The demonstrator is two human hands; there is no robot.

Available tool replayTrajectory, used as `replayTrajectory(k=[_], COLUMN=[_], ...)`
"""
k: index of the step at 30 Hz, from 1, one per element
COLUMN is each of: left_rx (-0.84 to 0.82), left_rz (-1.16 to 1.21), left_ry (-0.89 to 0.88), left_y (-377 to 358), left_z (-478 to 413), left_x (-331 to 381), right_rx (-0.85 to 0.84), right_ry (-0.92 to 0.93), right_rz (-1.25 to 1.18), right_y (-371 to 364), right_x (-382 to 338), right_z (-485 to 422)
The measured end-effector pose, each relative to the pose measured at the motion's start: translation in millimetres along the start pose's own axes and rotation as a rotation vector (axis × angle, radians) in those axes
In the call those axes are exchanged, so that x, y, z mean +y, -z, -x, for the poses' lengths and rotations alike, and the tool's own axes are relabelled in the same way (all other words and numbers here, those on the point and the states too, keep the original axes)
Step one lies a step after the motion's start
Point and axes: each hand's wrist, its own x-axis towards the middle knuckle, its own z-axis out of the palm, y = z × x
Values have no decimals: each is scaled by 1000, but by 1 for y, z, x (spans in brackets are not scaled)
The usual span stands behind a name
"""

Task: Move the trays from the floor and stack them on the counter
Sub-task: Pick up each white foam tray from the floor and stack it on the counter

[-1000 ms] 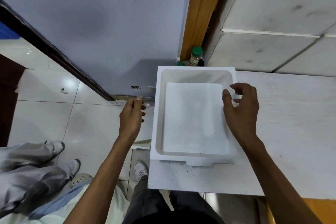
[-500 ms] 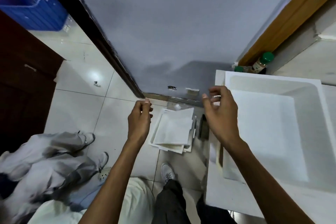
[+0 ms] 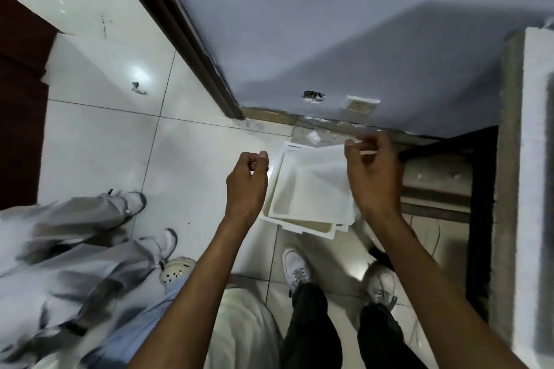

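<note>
- The shallow, white, rectangular trays (image 3: 311,189), plastic or foam by the look, lie in a loose, skewed pile on the glossy pale tiled floor (image 3: 99,135). They sit just by the foot of the grey wall (image 3: 329,24) and beside the open space under the white counter (image 3: 536,159).
- The left hand (image 3: 246,183) hangs above the pile's left edge and the right hand (image 3: 373,180) above its right edge. Both have loosely curled fingers and hold nothing.
- The step in hand appears to be the reach down for the next tray.
- To do it well, lower both hands together and take only the top tray by opposite rims, thumbs over the lip and fingers under.
- The pile is fanned out, so lift straight up; dragging sideways would likely pull the trays below along.
- Mind the person's own white shoes (image 3: 295,271) near the pile and the grey-trousered legs of bystanders (image 3: 90,249) at the left when turning toward the counter.
</note>
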Motion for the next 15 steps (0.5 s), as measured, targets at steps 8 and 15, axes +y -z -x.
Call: replayTrajectory(k=[8, 15], left_rx=[-47, -90], left_rz=[-21, -40], left_ry=[100, 156], left_y=[-64, -117], left_z=[-73, -101], left_x=[-119, -204], right_rx=[51, 131], right_ry=[-133, -132], right_rz=[140, 332], right_y=[-58, -90], right_x=[139, 220], right_z=[-41, -67])
